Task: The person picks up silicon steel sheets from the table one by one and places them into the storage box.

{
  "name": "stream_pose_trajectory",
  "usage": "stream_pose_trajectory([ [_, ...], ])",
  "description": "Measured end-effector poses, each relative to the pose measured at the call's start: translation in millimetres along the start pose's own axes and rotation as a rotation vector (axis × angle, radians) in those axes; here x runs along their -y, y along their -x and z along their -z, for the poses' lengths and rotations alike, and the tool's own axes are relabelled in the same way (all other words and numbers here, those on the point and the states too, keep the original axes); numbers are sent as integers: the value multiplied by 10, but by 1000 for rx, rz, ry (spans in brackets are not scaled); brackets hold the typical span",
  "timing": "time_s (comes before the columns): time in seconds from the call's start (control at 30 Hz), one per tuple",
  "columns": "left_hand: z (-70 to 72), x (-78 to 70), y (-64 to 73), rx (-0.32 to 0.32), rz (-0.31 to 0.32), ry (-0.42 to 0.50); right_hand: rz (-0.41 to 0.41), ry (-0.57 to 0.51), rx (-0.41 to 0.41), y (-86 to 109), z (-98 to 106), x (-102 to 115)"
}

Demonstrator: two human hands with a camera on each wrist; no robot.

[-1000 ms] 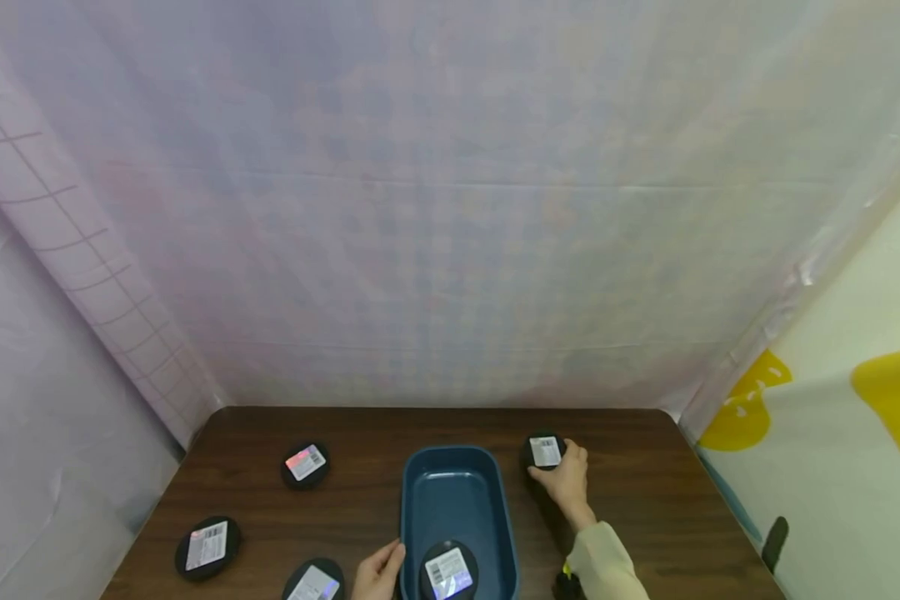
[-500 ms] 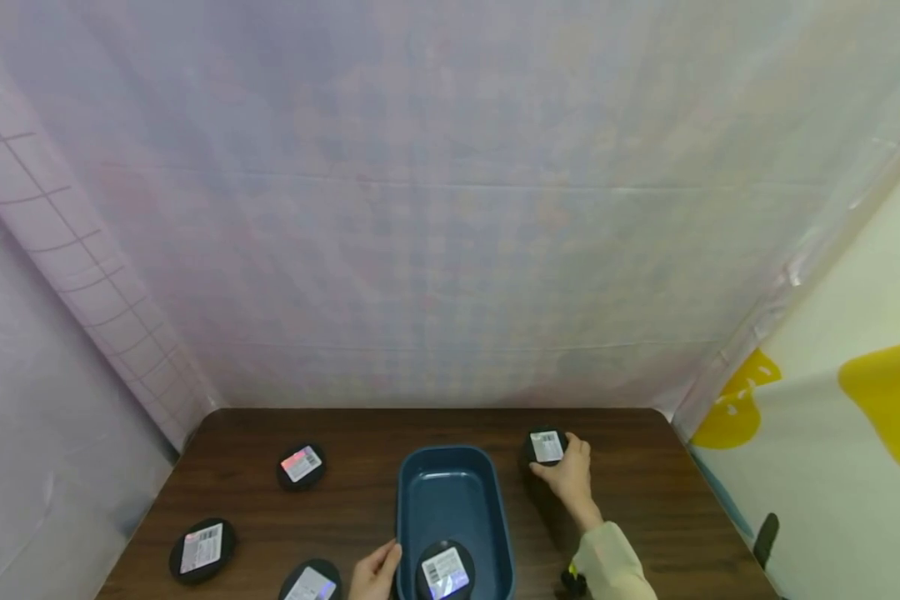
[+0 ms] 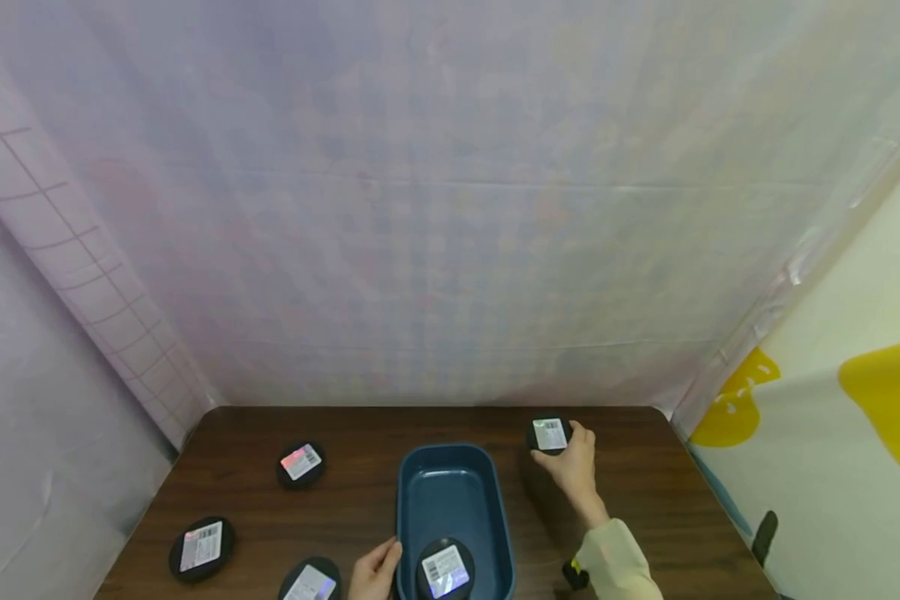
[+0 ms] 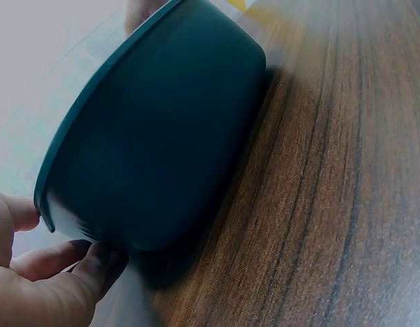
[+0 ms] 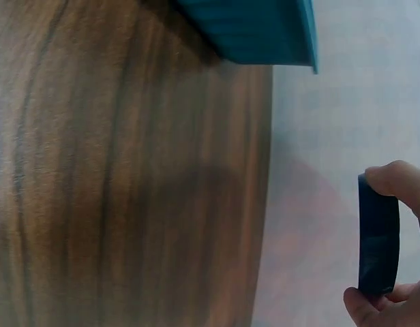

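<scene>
My right hand grips a black disc with a white barcode label, by its edge between thumb and fingers. In the right wrist view this black disc shows edge-on, held up off the table. The blue tray stands at the table's middle; a similar labelled disc lies in its near end. My left hand pinches the tray's left rim near the front. The left wrist view shows thumb and fingers of the left hand on either side of the tray's rim.
To the left on the wooden table lie more labelled black discs: one at the back, one at the far left, one near the front. A pale curtain hangs behind the table's back edge.
My right hand and the disc it holds have moved slightly up in the head view, off toward the back edge. My left hand keeps its hold on the tray.
</scene>
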State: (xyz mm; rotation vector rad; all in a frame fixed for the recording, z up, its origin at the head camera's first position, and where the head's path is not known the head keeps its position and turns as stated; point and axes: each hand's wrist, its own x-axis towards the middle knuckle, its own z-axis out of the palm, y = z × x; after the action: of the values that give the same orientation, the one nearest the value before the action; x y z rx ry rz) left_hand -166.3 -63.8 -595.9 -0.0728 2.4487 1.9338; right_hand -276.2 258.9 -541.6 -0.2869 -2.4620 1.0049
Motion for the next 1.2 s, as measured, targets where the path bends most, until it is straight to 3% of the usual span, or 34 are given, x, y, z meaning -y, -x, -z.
stream_pose_trajectory([
  [0.37,6,-54,-5,2,1,-10,73,-43,-50,-51,128,226],
  [0.83,10,-35,-13,3,9,-13,150,-38,-47,11,289,536],
  [1.2,2,-29,4,-7,13,2,169,-49,57,127,427,725],
])
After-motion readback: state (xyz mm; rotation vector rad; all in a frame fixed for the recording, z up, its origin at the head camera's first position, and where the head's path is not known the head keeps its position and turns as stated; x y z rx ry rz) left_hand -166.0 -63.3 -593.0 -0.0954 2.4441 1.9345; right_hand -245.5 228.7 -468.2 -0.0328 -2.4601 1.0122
